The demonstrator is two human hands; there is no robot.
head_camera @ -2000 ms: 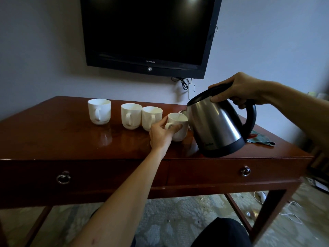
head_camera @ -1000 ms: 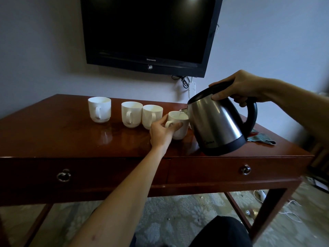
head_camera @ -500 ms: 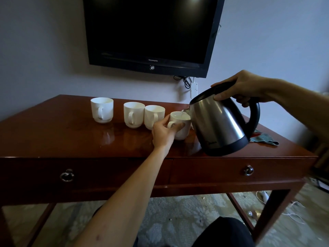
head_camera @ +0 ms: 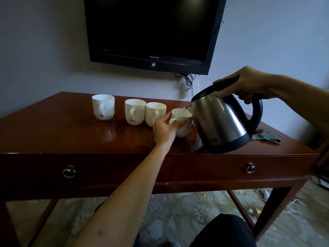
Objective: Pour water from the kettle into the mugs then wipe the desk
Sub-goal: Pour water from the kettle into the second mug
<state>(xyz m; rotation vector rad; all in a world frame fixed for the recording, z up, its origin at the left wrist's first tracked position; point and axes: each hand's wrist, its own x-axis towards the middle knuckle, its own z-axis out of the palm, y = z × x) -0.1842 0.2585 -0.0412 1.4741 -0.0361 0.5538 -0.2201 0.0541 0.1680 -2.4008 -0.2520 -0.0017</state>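
Note:
A steel kettle (head_camera: 220, 120) with a black handle and base hangs tilted to the left above the desk (head_camera: 71, 138). My right hand (head_camera: 243, 84) grips its handle, thumb on the lid. A thin stream of water runs from the spout into the rightmost white mug (head_camera: 184, 127). My left hand (head_camera: 165, 130) holds that mug by its handle side. Three more white mugs stand in a row to the left: one (head_camera: 155, 115) beside my hand, one (head_camera: 134, 111) touching it, and one (head_camera: 103, 106) apart at the far left.
A crumpled teal cloth (head_camera: 267, 136) lies on the desk behind the kettle at the right. A black TV (head_camera: 151, 31) hangs on the wall above. The desk front has two drawers with ring pulls (head_camera: 69, 172). Cables lie on the carpet at the right.
The kettle has stayed tilted over the rightmost mug while water keeps running in. Both hands hold their places; only the view has shifted slightly.

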